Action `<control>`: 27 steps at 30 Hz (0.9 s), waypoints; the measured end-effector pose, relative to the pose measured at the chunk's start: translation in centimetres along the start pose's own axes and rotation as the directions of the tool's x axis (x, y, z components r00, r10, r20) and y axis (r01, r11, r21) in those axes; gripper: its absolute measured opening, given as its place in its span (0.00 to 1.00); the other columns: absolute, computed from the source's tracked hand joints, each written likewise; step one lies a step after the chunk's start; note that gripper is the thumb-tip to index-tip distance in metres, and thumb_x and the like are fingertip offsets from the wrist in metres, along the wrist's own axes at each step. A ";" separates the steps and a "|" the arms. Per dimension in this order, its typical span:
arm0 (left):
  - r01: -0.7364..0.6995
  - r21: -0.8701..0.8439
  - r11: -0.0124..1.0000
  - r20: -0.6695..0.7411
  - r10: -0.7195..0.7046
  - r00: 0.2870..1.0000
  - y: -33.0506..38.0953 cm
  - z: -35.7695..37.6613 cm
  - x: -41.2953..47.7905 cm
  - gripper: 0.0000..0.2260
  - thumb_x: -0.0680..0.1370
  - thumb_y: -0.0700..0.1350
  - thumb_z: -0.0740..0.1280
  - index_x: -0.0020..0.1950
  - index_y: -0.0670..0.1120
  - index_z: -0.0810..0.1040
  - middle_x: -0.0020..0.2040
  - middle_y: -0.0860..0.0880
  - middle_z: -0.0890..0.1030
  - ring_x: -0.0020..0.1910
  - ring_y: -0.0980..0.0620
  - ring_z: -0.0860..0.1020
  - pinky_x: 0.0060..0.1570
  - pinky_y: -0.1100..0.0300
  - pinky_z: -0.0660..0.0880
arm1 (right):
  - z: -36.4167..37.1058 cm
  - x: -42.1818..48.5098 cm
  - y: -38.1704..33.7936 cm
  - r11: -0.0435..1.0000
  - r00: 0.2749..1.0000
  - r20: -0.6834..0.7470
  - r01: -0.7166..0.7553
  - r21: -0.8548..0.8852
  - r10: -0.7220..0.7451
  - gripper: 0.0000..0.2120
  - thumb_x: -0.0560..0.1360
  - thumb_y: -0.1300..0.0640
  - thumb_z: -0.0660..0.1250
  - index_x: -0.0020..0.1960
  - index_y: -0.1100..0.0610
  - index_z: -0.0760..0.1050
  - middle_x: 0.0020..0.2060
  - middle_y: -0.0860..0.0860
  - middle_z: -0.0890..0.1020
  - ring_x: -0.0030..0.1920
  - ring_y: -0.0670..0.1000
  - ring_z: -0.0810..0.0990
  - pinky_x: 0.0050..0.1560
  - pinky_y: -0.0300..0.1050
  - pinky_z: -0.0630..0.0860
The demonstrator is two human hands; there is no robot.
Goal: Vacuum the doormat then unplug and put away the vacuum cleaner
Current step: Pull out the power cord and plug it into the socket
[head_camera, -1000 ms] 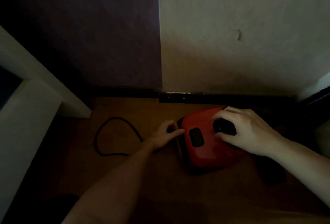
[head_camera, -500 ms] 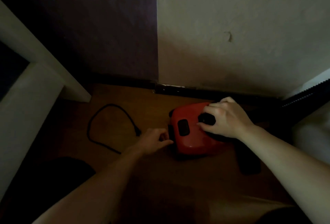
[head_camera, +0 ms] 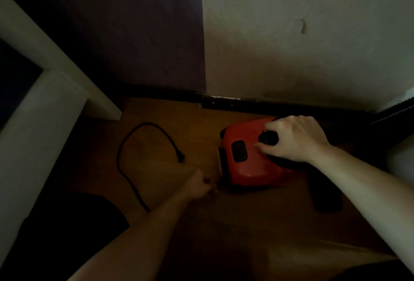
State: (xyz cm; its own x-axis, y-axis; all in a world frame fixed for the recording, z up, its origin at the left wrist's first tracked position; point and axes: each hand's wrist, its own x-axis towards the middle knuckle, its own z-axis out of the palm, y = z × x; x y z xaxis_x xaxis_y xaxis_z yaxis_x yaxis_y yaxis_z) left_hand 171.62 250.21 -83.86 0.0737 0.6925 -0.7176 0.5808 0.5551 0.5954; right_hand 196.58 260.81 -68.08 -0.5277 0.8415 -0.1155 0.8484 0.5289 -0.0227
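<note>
Vacuum cleaner: the red vacuum cleaner [head_camera: 246, 166] sits on the wooden floor [head_camera: 197, 123], close to the black baseboard [head_camera: 228, 102], with a dark oblong button [head_camera: 239, 151] on its top.

Right hand: my right hand [head_camera: 295, 139] lies on top of the red body. My fingers and thumb are curled round the black knob [head_camera: 268, 139], a narrow grip closed on it.

Left hand: my left hand [head_camera: 199, 185] is low at the near left corner of the vacuum cleaner, just beside its dark edge. The fingers are bent in tight together. It is too dim there for me to tell whether they pinch anything or only touch the floor.

Cord: the black cord [head_camera: 121, 150] lies in a loose loop on the floor to the left of the red body. Its plug [head_camera: 180, 158] rests free on the boards, apart from my left hand. The other end runs under my left forearm.

Hose: a ribbed black hose [head_camera: 394, 112] comes in from the right edge, behind my right wrist.

Surroundings: a pale wall [head_camera: 313, 45] stands behind the vacuum cleaner, with a dark wall [head_camera: 134, 34] to its left. A white frame [head_camera: 44, 92] fills the left side.
</note>
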 end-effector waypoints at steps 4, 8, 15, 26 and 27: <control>0.126 -0.262 0.957 -0.165 -0.173 0.971 -0.5 0.6 2.0 0.12 0.80 0.41 0.67 0.61 0.36 0.76 0.48 0.43 0.82 0.31 0.55 0.77 0.26 0.65 0.72 | 0.5 0.1 0.1 1.000 0.999 -0.032 -0.007 -0.010 0.007 0.25 0.72 0.25 0.59 0.55 0.40 0.80 0.46 0.42 0.85 0.47 0.50 0.84 0.39 0.44 0.69; -0.038 -0.489 0.872 -0.313 -0.135 0.940 1.1 -0.2 2.8 0.13 0.79 0.39 0.69 0.62 0.36 0.78 0.49 0.44 0.81 0.43 0.48 0.81 0.37 0.63 0.77 | 0.6 0.0 0.0 1.000 1.000 -0.023 -0.018 -0.010 0.018 0.27 0.70 0.24 0.56 0.57 0.39 0.79 0.49 0.41 0.85 0.49 0.49 0.84 0.40 0.44 0.69; -0.249 -0.486 0.838 -0.191 0.176 0.966 2.7 -1.4 0.1 0.29 0.73 0.36 0.73 0.68 0.59 0.71 0.65 0.56 0.74 0.66 0.53 0.71 0.66 0.49 0.71 | 0.1 0.1 -0.3 0.999 0.999 0.015 -0.033 -0.023 0.034 0.26 0.71 0.24 0.59 0.58 0.39 0.79 0.50 0.41 0.85 0.51 0.50 0.84 0.44 0.45 0.74; -0.400 -0.272 0.875 -0.282 0.325 0.903 3.4 -0.3 -2.4 0.03 0.79 0.46 0.69 0.45 0.52 0.80 0.51 0.52 0.78 0.50 0.63 0.76 0.49 0.69 0.70 | -0.2 0.1 -0.5 0.999 0.998 0.041 -0.042 -0.004 0.042 0.25 0.72 0.25 0.59 0.57 0.39 0.79 0.48 0.42 0.84 0.49 0.49 0.83 0.41 0.44 0.68; -0.403 -0.290 0.868 -0.271 0.330 0.904 3.4 -0.3 -2.7 0.04 0.80 0.45 0.68 0.46 0.51 0.80 0.48 0.53 0.80 0.47 0.65 0.78 0.47 0.71 0.72 | -0.3 0.1 -0.5 0.999 0.998 0.042 -0.044 -0.002 0.044 0.25 0.72 0.25 0.59 0.58 0.39 0.79 0.47 0.42 0.85 0.49 0.49 0.84 0.41 0.44 0.69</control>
State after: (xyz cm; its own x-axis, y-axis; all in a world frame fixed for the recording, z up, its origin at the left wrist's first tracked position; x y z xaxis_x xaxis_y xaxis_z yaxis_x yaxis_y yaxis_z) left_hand 173.17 250.37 -79.84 0.0381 0.9343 -0.3546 0.2391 0.3360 0.9110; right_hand 196.07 260.65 -67.80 -0.4877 0.8586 -0.1583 0.8706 0.4917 -0.0154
